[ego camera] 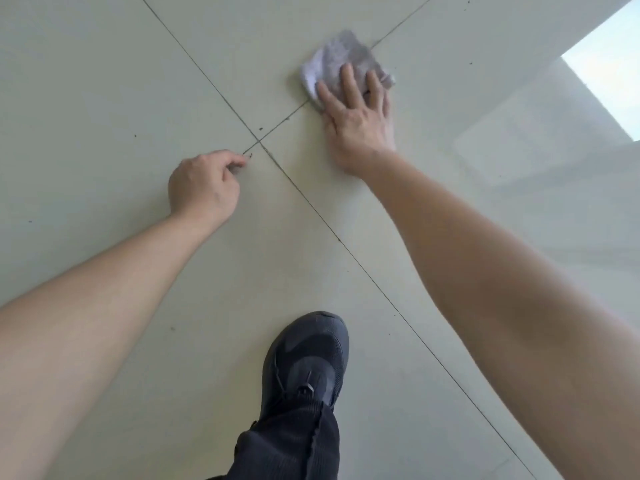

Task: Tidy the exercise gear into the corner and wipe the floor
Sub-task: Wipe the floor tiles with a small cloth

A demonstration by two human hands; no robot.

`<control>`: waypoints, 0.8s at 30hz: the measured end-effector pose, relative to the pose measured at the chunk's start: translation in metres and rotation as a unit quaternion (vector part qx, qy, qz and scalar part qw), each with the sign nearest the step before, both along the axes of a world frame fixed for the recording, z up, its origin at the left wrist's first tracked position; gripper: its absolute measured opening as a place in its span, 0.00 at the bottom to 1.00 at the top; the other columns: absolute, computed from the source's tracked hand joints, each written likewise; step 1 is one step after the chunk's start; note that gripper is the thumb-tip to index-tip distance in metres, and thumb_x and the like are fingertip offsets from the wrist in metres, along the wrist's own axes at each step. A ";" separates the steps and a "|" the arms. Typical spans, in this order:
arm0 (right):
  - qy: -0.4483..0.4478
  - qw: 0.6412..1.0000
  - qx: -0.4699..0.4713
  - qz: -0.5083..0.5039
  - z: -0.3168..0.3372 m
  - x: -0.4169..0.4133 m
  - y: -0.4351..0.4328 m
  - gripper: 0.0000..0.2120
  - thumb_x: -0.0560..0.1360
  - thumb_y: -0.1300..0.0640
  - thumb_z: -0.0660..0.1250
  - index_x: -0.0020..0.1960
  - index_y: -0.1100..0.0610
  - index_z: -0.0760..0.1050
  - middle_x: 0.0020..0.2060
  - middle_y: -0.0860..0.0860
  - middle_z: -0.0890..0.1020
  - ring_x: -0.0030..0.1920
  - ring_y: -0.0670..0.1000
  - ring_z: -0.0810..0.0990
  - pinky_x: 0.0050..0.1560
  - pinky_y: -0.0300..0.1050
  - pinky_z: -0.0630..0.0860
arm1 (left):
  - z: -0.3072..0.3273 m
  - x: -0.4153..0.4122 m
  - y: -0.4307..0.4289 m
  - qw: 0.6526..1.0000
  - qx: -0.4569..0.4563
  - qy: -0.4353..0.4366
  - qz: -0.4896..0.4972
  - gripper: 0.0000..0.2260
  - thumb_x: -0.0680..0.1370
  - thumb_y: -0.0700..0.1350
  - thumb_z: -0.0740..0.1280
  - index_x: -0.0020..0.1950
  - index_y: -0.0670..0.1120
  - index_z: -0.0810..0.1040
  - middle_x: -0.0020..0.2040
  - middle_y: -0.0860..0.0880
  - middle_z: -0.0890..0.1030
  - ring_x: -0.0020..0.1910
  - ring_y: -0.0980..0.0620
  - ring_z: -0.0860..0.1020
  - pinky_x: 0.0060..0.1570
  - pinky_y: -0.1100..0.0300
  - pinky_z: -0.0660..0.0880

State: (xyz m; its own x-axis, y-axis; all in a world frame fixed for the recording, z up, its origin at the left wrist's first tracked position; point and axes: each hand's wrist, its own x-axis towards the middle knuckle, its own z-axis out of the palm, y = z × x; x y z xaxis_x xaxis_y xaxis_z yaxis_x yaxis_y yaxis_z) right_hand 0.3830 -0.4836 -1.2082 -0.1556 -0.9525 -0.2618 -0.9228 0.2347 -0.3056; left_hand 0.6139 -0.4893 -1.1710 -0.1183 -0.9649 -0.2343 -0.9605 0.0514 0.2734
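On the pale tiled floor (104, 81), the right hand (356, 116) presses straight fingers onto a crumpled grey cloth (337, 53) over a grout line (207, 77), while the left hand (202, 185) is clenched on nothing visible.

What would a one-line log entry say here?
step: wiping | right hand: flat, pressing cloth on floor | left hand: curled near dark speck
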 end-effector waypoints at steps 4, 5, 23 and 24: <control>-0.020 0.975 -0.012 0.221 -0.005 0.057 0.066 0.23 0.83 0.49 0.53 0.78 0.43 0.61 0.80 0.53 0.56 0.79 0.65 0.49 0.78 0.59 0.44 | -0.001 -0.006 -0.017 0.999 -0.023 0.010 0.048 0.21 0.74 0.35 0.58 0.63 0.48 0.80 0.60 0.41 0.81 0.61 0.38 0.76 0.60 0.50 0.72; -0.023 0.964 -0.001 0.264 -0.007 0.055 0.076 0.23 0.83 0.49 0.53 0.78 0.42 0.61 0.80 0.51 0.55 0.80 0.63 0.48 0.78 0.58 0.43 | -0.002 -0.010 -0.020 0.999 -0.019 0.006 0.045 0.21 0.75 0.35 0.58 0.64 0.46 0.79 0.63 0.40 0.79 0.63 0.38 0.74 0.61 0.50 0.71; 0.040 0.958 0.109 -0.262 0.013 -0.197 0.170 0.25 0.84 0.44 0.48 0.80 0.38 0.48 0.81 0.51 0.45 0.79 0.64 0.42 0.78 0.58 0.43 | -0.026 -0.172 -0.045 0.956 -0.071 0.003 -0.285 0.20 0.75 0.38 0.61 0.67 0.44 0.75 0.71 0.42 0.70 0.68 0.40 0.67 0.65 0.47 0.62; 0.040 0.971 0.096 -0.216 0.012 -0.178 0.170 0.25 0.84 0.44 0.49 0.80 0.38 0.49 0.81 0.51 0.45 0.79 0.64 0.42 0.77 0.58 0.43 | -0.026 -0.190 -0.053 0.951 -0.073 0.004 -0.302 0.21 0.76 0.39 0.61 0.69 0.45 0.74 0.72 0.42 0.68 0.70 0.40 0.66 0.66 0.48 0.62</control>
State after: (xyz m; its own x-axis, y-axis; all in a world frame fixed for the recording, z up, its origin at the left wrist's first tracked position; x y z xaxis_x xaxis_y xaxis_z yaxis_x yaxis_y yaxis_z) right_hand 0.2054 -0.3136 -1.1966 -0.5568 -0.7289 -0.3984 -0.7448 0.6504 -0.1490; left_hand 0.4243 -0.5418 -1.1966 -0.6617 -0.7432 -0.0990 -0.7421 0.6302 0.2284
